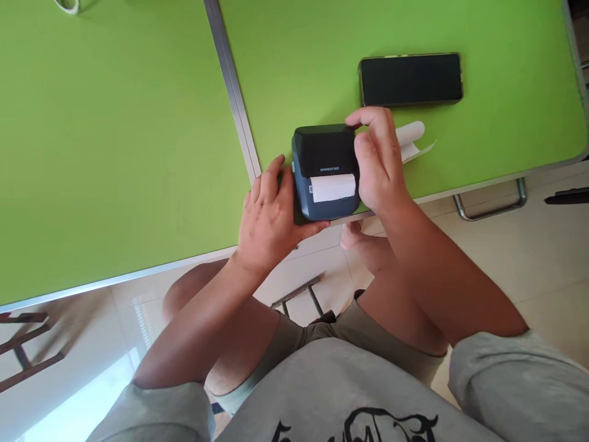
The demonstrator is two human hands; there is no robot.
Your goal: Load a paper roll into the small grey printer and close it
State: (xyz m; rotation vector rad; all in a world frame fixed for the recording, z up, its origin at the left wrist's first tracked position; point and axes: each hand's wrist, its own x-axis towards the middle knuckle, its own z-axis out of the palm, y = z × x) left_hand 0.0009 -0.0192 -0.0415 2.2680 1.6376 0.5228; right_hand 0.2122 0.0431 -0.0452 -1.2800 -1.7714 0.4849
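Note:
A small label printer point(327, 147) with a black lid and a dark blue body sits at the front edge of the green table. From its slot a white label strip point(333, 188) sticks out toward me. My left hand point(271, 212) is wrapped around the printer's left side, the thumb along its front edge. On the opposite side, my right hand point(378, 156) grips the right side, with its index finger at the lid's far right corner. Behind the right hand lies a partly hidden white paper roll point(410, 132) with a loose end.
A black smartphone point(411, 80) in a clear case lies beyond my right hand. The green tabletop point(129, 123) has a metal seam strip point(234, 92) left of the printer. A white ring-shaped object point(69, 7) is cut off at the top left. Under the table edge is a metal bar point(492, 212).

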